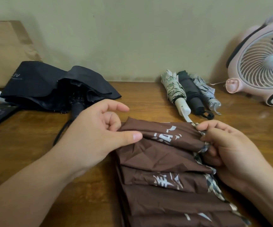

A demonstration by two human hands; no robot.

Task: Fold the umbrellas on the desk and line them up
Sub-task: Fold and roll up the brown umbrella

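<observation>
Well out past our left hand [99,133], to its left, the black umbrella [50,84] lies loose and unrolled on the desk [25,153], while that hand pinches the top pleat of the brown umbrella [165,169] between thumb and curled middle fingers, forefinger held straight above the cloth. The brown canopy stretches pleated between our two grips, and our right hand [227,148] nips its patterned hem with thumb and forefinger, the other fingers seemingly tucked under the edge. Beyond that grip three rolled umbrellas [192,94] lie side by side, touching.
</observation>
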